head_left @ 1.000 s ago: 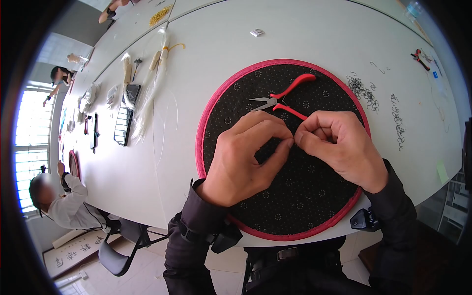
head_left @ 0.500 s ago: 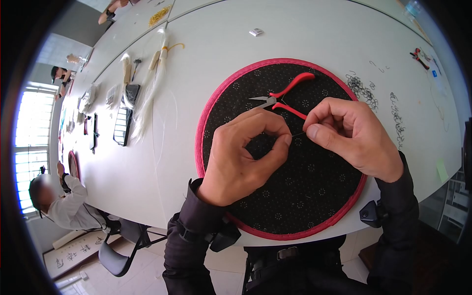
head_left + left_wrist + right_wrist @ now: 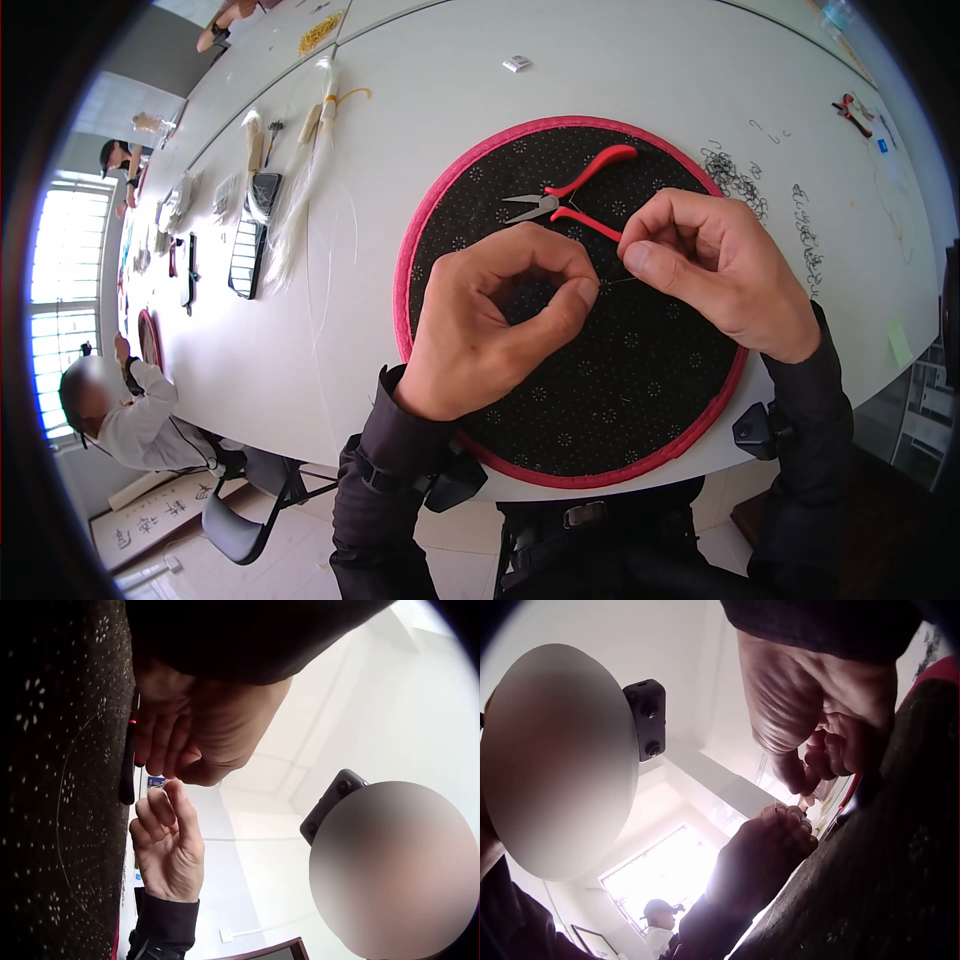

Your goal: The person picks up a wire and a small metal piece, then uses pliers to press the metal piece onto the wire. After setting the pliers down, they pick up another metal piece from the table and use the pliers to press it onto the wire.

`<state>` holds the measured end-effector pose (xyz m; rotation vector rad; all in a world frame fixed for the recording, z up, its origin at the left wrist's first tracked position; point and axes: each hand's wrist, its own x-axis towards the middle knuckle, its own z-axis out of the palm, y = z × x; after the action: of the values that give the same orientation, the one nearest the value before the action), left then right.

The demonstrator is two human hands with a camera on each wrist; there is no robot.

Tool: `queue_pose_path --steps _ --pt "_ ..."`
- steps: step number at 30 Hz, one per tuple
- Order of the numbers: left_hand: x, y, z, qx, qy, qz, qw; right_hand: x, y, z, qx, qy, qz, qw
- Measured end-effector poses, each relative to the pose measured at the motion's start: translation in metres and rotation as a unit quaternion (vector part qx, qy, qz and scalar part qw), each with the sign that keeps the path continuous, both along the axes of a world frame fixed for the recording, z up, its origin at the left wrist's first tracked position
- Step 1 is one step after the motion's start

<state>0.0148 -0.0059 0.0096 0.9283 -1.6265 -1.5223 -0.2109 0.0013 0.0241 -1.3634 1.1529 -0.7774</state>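
My left hand (image 3: 505, 325) is curled with thumb and forefinger pinched together, low over the round dark mat (image 3: 590, 430). To its right, my right hand (image 3: 715, 275) pinches with thumb and forefinger too, a short gap apart. A thin fishing line (image 3: 622, 281) shows faintly between the fingertips, and in the left wrist view the line (image 3: 60, 817) arcs over the mat. At the left fingertips in the right wrist view is a tiny dark piece (image 3: 778, 809); I cannot tell whether it is a hook. Red-handled pliers (image 3: 575, 195) lie spread on the mat beyond the hands.
Small dark hooks (image 3: 735, 175) lie heaped right of the mat, with a row of more hooks (image 3: 808, 235) beyond. Pale line bundles (image 3: 318, 160) and a phone (image 3: 247, 255) lie left. Other pliers (image 3: 852, 115) are at far right. A person (image 3: 140, 410) sits at the left.
My right hand has drawn away from the left, up and to the right, opening a gap with thin line in it. The left hand has stayed nearly in place.
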Motion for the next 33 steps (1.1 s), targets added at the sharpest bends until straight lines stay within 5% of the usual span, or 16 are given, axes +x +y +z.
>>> queue_pose_path --steps 10,19,33 --pt "0.000 -0.001 -0.002 -0.009 -0.008 0.069 0.998 0.017 0.013 0.006 -0.063 0.099 -0.019 0.993" --pt "-0.008 -0.001 -0.010 -0.200 -0.121 0.083 0.969 0.019 0.012 -0.008 -0.236 0.128 -0.012 0.963" --pt "-0.006 0.002 -0.004 -0.197 -0.070 0.021 0.978 0.008 0.002 -0.005 0.032 -0.009 -0.005 0.999"
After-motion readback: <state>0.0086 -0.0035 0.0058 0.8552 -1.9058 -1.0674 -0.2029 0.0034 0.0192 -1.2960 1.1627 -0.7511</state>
